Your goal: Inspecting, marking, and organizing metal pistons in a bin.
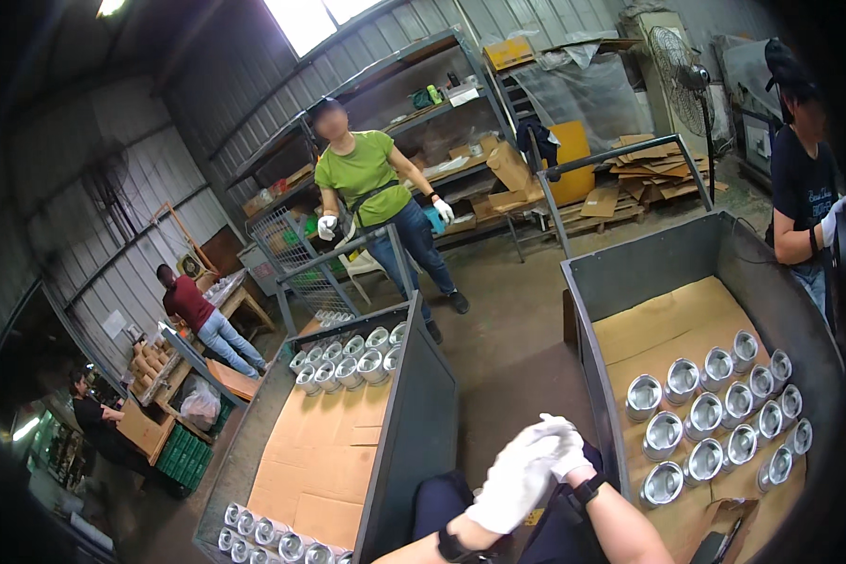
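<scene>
My left hand (519,476), in a white glove, meets my right hand (565,449), also white-gloved, in front of my lap. Their fingers are closed and pressed together, overlapping; anything between them is hidden. Dark bands circle both wrists. To my right, a grey metal bin (603,376) lined with cardboard holds several rows of silver, round metal parts (664,432) with hollowed tops. On my left, a second cardboard-lined bin (421,414) has similar round parts (348,368) at its far end and more round parts (265,530) at its near end. Both hands are apart from the bins.
A person in a green shirt (362,174) and white gloves stands beyond the left bin. Another person (804,179) stands past the right bin. Two people work at far left. Behind are shelves (414,122), a standing fan (681,80) and stacked cardboard (644,174).
</scene>
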{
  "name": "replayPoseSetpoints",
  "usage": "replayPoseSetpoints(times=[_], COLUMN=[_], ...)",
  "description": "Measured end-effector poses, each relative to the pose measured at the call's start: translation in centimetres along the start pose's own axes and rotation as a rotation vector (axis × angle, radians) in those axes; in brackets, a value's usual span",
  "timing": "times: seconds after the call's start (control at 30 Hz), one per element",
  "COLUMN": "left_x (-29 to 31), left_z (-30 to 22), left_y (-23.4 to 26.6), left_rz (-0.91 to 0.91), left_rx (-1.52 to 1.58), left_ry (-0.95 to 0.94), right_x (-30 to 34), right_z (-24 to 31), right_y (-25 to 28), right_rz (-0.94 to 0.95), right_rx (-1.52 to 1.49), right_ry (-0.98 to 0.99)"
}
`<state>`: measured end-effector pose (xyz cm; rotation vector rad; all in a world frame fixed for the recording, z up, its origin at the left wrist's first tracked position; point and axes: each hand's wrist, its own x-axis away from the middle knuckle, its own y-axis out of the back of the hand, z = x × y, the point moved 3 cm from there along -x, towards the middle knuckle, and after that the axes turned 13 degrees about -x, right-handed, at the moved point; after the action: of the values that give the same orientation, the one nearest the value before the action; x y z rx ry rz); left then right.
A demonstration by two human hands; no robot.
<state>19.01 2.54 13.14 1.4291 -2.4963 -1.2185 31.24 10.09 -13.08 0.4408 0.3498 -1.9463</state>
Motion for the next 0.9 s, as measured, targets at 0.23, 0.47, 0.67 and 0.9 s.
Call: replayPoseSetpoints(times=[0.23, 0.47, 0.67, 0.9], left_x=[3.7, 8.5, 11.1, 8.0], left_z=[11.8, 20.7, 27.1, 25.3], left_y=[3.0, 5.0, 4.1, 6.9], left_rz=[0.430, 0.683, 0.723, 0.674], left_rx=[-0.919, -0.804, -0.756, -0.605], left_ry=[-0.166, 0.063, 0.186, 0.261], right_x=[-1.2, -3.6, -4.4, -2.6], right_z=[10.7, 11.4, 12.1, 11.6], right_y=[-1.1, -0.1, 0.9, 3.2], right_rz=[0.215, 0.201, 0.131, -0.108], right_rx=[0.708, 0.812, 0.787, 1.285], right_ry=[-0.094, 0.081, -0.024, 0.098])
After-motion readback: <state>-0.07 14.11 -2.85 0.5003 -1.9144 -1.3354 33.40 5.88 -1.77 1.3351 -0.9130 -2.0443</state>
